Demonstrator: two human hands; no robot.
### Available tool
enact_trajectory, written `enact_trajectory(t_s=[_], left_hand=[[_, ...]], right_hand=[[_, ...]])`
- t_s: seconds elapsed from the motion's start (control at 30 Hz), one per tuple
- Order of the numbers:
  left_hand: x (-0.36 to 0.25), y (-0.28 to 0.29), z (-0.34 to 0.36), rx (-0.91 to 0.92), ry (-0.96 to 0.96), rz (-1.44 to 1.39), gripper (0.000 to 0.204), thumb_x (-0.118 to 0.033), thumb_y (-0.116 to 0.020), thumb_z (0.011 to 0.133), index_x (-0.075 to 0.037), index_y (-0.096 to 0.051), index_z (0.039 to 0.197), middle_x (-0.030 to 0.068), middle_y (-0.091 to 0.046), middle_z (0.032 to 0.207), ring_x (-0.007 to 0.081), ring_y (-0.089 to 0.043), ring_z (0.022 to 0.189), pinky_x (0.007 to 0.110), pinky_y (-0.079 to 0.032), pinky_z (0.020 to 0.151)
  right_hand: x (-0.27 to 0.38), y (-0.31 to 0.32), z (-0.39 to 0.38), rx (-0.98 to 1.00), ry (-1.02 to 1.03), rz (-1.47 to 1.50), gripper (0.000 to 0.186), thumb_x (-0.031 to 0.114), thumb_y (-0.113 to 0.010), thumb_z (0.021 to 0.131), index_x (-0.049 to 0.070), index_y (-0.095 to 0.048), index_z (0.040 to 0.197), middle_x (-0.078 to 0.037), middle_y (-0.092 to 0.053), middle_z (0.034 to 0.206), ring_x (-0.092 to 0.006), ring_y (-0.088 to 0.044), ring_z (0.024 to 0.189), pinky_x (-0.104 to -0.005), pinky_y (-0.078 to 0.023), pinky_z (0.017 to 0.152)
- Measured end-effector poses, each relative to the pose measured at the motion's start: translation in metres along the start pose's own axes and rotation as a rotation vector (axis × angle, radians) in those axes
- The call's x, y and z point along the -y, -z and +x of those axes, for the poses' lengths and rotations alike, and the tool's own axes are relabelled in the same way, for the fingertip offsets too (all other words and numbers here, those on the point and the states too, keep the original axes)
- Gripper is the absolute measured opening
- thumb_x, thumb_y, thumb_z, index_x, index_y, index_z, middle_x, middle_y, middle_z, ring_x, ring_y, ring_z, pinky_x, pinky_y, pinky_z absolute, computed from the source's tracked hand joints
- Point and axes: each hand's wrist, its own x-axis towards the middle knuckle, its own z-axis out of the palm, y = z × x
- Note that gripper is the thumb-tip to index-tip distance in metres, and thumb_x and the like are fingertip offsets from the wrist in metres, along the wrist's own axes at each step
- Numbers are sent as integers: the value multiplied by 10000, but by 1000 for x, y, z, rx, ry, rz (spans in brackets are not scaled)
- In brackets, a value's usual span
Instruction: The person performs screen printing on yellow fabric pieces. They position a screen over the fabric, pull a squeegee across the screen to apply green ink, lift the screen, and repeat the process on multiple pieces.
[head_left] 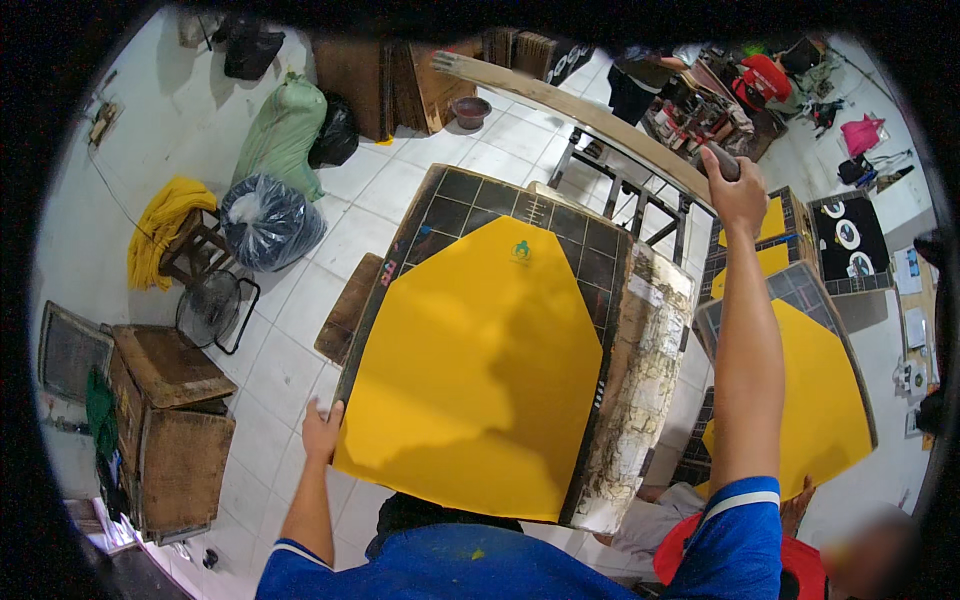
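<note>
L hand [322, 432], at 8 o'clock of yellow fabric [470, 350], touches gridded board [446, 215] edge, grip I can't tell; R hand [738, 198], 2 o'clock, clasps dark obj. [728, 161] nr. wooden beam [580, 111].

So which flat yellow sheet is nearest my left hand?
The central sheet with the green print, beside your left hand; the others lie farther right.

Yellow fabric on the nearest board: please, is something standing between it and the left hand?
Nothing visible does. The left hand is at the left edge of the board, close beside the yellow fabric; a shadow merely falls across the fabric.
</note>
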Motion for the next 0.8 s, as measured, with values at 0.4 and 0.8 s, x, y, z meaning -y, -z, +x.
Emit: enact_trajectory(t_s=[0.4, 0.8], left_hand=[[-66, 28, -39, 107, -19, -159, 521, -477, -710, 952, 17, -612, 822, 235, -632, 682, 423, -619, 626, 511, -465, 603], [-105, -25, -50, 389, -134, 17, 543, -529, -720, 925, 3, -646, 1011, 261, -702, 818, 462, -695, 793, 532, -528, 697]], right_hand=[[2, -3, 5, -31, 46, -1, 740, 786, -658, 815, 72, -759, 981, -175, -743, 1032, -387, -695, 1022, -518, -544, 877], [-3, -3, 19, 54, 17, -42, 665, 673, -664, 851, 67, -725, 1117, -238, -719, 1080, -409, -702, 1034, -479, -554, 881]])
